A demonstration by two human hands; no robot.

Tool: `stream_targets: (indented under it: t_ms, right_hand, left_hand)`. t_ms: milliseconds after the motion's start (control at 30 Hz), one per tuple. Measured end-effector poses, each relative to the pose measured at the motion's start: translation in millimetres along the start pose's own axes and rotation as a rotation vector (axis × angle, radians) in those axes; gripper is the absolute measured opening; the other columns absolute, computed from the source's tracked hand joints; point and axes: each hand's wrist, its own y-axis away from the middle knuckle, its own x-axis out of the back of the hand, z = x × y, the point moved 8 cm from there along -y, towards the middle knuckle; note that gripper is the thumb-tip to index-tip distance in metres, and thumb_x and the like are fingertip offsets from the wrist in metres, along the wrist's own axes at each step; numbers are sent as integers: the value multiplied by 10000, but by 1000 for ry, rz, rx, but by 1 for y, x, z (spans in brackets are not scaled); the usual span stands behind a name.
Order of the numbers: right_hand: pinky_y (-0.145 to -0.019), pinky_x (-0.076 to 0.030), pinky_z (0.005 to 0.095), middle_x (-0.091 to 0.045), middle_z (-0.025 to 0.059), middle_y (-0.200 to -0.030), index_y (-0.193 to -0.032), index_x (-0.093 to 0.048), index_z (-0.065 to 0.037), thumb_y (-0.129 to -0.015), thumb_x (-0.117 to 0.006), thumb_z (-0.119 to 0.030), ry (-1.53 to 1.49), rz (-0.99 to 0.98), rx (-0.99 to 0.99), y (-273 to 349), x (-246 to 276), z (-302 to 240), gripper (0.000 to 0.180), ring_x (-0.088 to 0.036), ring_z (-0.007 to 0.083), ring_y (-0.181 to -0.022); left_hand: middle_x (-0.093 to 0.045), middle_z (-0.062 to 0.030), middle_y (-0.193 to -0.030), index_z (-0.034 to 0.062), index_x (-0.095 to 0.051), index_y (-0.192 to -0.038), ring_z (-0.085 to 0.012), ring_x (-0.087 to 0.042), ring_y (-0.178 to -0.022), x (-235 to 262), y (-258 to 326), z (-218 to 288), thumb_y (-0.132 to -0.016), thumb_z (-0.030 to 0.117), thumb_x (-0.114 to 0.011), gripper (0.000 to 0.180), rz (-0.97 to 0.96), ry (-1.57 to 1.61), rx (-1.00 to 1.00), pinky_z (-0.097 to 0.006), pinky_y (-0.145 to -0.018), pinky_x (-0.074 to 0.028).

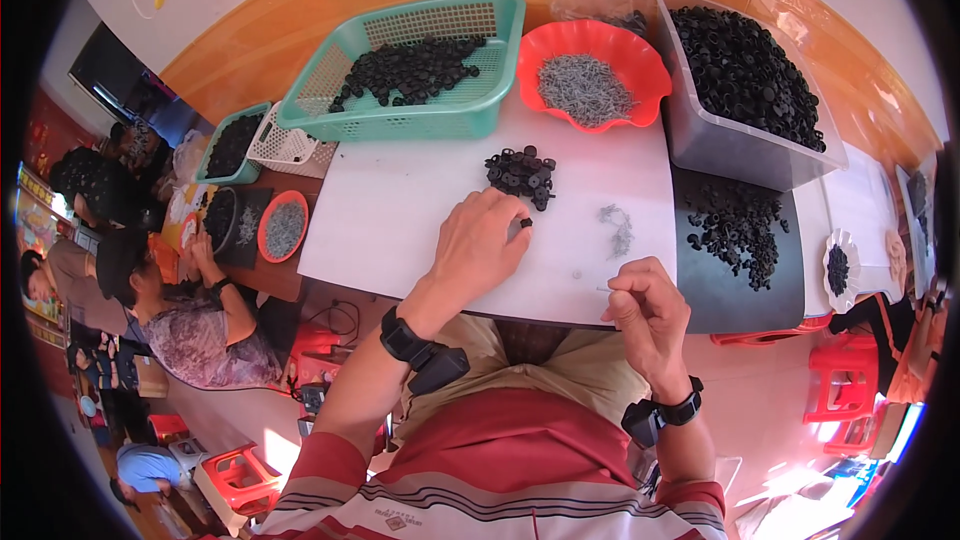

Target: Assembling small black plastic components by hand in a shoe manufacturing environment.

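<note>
Black cap in one hand, thin pin in the other

At the middle of the frame, the left hand (pixel 478 242) pinches a small black cap (pixel 526 223) between thumb and forefinger, just below a pile of black caps (pixel 522 177) on the white table (pixel 390 202). Lower and right of centre, the right hand (pixel 652 318) has thumb and forefinger pressed together on a thin metal pin (pixel 604 289), whose tip points left over the table's near edge. A loose cluster of gray pins (pixel 617 232) lies just above the right hand.

A red bowl (pixel 643 52) full of gray pins stands at upper centre, with a green basket (pixel 400 126) of black pieces to its left and a plastic bin (pixel 730 162) heaped with black pieces to its right. Below the bin, more black pieces (pixel 740 232) lie on a dark board (pixel 715 307). At the left of the frame, a co-worker (pixel 215 340) in a patterned top is near a smaller red bowl (pixel 264 238).
</note>
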Motion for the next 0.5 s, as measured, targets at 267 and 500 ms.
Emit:
stream_targets:
  t_ms: [267,500]
  right_hand:
    - [-651,-537,233,-592,88,-1027,-1051,-662,35,-996,-642,-8,8,-6,-8,-10,-12,2,73,-610,112,-750]
    - [-654,-509,245,-607,80,-992,-1041,-668,24,-969,-671,6,58,-7,-23,-21,-23,2,75,-597,117,-761]
  left_hand:
    - [-707,-110,-890,39,-699,-947,-297,-681,-843,0,12,4,-807,105,-764,168,14,73,-136,-398,-744,-548]
    - [-748,-103,-940,27,-722,-947,-233,-739,-825,8,22,19,-794,47,-795,170,11,369,-141,-320,-731,-583]
